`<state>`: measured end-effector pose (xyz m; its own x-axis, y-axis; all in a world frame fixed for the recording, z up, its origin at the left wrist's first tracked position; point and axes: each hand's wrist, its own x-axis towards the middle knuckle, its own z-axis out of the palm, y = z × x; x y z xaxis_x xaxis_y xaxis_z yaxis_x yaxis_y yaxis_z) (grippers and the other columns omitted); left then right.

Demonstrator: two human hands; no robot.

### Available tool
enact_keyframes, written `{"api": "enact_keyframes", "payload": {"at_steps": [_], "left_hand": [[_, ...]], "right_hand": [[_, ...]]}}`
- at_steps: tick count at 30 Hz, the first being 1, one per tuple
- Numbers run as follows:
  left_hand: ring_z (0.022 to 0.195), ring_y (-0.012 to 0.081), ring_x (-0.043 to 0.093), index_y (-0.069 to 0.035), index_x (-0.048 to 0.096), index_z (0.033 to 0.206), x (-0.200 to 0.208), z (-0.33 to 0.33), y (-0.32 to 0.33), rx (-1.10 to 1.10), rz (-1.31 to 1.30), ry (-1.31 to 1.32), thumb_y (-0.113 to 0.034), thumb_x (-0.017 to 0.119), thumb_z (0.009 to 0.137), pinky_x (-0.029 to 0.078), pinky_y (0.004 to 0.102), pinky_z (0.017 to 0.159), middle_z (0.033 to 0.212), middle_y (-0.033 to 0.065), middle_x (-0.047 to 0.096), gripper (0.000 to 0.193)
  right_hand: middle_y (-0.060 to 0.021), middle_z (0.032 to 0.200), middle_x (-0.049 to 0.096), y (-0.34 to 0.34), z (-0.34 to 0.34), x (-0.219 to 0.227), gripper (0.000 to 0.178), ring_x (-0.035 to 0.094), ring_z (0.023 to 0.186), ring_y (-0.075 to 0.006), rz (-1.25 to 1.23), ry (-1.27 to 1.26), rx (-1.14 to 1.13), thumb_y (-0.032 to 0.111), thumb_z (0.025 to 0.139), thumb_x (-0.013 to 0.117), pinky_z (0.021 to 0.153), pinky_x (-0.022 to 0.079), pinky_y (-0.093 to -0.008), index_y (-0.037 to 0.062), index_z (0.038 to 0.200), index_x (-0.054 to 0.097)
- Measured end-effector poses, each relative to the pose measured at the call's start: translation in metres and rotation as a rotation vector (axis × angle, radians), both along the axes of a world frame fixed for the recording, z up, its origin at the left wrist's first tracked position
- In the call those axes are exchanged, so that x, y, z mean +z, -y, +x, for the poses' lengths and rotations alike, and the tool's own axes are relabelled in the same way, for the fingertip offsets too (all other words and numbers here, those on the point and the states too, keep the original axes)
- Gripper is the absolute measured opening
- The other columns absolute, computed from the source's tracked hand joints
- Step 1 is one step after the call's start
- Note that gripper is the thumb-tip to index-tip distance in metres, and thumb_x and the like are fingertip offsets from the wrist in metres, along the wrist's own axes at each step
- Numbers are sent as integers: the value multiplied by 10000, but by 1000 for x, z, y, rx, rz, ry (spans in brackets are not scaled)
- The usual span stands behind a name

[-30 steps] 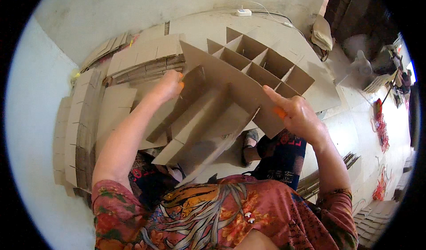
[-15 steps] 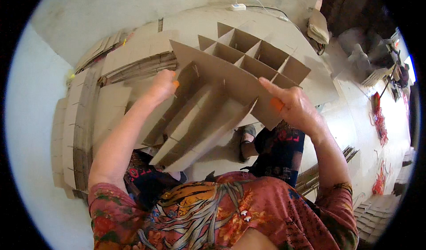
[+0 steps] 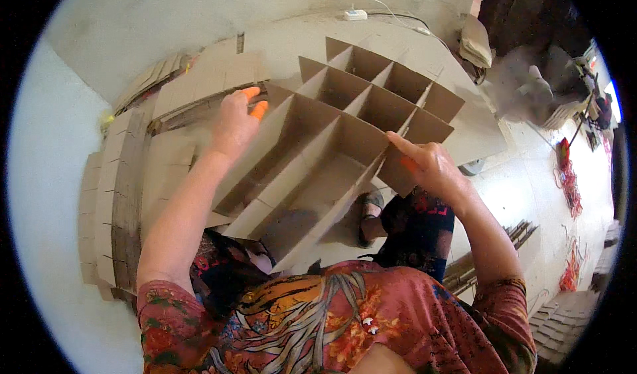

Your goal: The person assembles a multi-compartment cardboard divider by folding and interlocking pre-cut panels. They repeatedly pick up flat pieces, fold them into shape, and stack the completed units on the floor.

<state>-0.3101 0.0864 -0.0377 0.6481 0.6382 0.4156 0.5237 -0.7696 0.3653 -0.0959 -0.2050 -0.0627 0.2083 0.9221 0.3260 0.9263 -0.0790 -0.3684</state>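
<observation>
A partly interlocked cardboard divider grid sits in front of me, square cells at its far side and long open slots toward my lap. My right hand grips the right part of its crosswise strip, index finger stretched along the top edge and thumb hidden behind the card. Just off the strip's left end is my left hand, fingers apart with nothing visible between them. Orange covers sit on fingertips of both hands.
Stacked slotted cardboard strips lie beyond my left hand, with another stack farther left. A white power strip with a cable lies by the wall. Red strings and bundled strips are on the right-hand floor.
The crosswise strip has dropped down into the long strips and now sits level with them. My left hand has let go of its left end and spread its fingers; my right hand stays on.
</observation>
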Motion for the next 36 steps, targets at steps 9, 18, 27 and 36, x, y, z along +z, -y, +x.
{"api": "enact_keyframes", "payload": {"at_steps": [9, 18, 27, 36], "left_hand": [[1169, 314, 471, -32, 401, 1318, -46, -28, -134, 211, 34, -454, -312, 676, 790, 399, 386, 970, 1338, 160, 430, 658], [989, 336, 561, -55, 576, 1049, -65, -16, -150, 218, 181, -431, -197, 587, 823, 454, 423, 862, 1072, 173, 569, 267], [783, 301, 622, -67, 658, 1038, -44, -76, -157, 76, -63, 204, -189, 605, 838, 488, 351, 724, 902, 156, 664, 241], [1128, 302, 519, -32, 593, 1141, -9, -70, 77, -822, 480, 179, -85, 652, 764, 459, 331, 913, 1270, 139, 503, 385]], "right_hand": [[-211, 819, 612, -17, 8, -5, 597, 599, 731, -374, -15, 21, -3, -84, 703, 566, 660, 479, -400, 102, 1266, 506], [-184, 762, 610, -27, 12, -36, 553, 593, 654, -357, 162, 134, -60, -32, 724, 563, 609, 478, -423, 152, 1245, 533], [-175, 1016, 609, -29, -44, 3, 485, 554, 985, -350, 381, 109, -153, 155, 813, 631, 825, 456, -410, 7, 1251, 484], [-121, 1000, 622, -65, -113, 32, 280, 620, 873, -204, 437, -1541, -30, 123, 877, 536, 724, 517, -303, -8, 1122, 572]]}}
